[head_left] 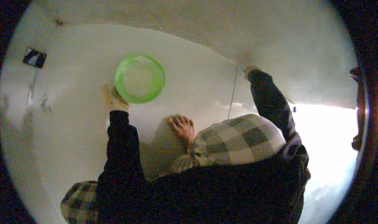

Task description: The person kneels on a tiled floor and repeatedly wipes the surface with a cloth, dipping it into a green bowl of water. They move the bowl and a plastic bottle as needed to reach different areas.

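Note:
A round green tub with a pale, whitish inside is left of the middle, seen from above. At its lower left rim is my left hand, which appears to grip the edge; part of the fingers is hidden or dim. Off to the right, my right hand reaches out to the foot of the pale wall, beside a thin dark line. Its fingers are small, blurred and partly covered by the dark sleeve, so I cannot make out what they touch.
My bare foot and checked trouser leg are between my arms. A small dark square lies at the far left. A pale wall rises along the far side. Bright light comes from an opening at the right.

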A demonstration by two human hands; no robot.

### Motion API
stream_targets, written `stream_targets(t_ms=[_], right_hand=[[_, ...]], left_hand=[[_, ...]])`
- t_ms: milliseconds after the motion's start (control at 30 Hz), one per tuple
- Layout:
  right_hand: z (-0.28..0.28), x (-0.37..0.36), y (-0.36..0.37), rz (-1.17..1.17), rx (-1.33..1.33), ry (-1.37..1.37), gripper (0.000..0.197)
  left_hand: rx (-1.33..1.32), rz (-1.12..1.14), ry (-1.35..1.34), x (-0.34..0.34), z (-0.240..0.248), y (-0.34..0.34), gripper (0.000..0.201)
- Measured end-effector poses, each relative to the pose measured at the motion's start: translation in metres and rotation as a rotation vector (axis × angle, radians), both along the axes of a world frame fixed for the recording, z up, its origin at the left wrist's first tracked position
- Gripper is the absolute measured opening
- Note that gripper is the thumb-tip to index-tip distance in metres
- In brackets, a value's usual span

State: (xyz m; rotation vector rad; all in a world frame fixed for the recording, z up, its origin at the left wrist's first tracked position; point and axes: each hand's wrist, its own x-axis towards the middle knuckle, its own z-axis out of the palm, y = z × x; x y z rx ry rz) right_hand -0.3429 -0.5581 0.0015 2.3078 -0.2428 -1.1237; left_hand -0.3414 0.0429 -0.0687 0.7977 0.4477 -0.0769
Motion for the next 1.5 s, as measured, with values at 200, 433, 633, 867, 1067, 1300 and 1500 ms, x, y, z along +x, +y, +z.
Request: stream_targets(t_ms=[200, 433, 633, 867, 1067, 1300, 1500], right_hand=[[0.08, -0.021, 0.086, -0.299, 1.056, -0.452, 0.04], [0.085, 0.001, 0.199, -0.3, 1.32, -0.51, 0.035], [0.053, -0.013, 0.306, 0.78, 0.905, -0.564, 0.042], [0.092, -0.037, 0.279, 0.403, 0.718, -0.069, 0.051], [0.061, 0.032, 0.257, 0.093, 1.274, -0.423, 0.035], [0.039, -0.013, 0.246, -0.104, 0.89, -0.347, 0.043], [0.032, 0.011, 0.309, 0.343, 0.456, -0.511, 0.048]], left_hand=[[-0.047, -0.229, 0.122, 0.019, 0.048, -0.005, 0.076], [0.378, -0.378, 0.106, 0.062, 0.03, -0.04, 0.068], [0.976, -0.395, -0.086, 0.077, -0.041, -0.041, 0.063], [1.132, -0.406, -0.18, 0.098, -0.049, -0.047, 0.054], [0.965, -0.442, -0.175, 0.103, -0.047, -0.036, 0.055], [0.357, -0.268, 0.127, 0.069, -0.013, -0.01, 0.059], [0.198, -0.348, 0.115, 0.052, 0.0, 0.007, 0.056]])
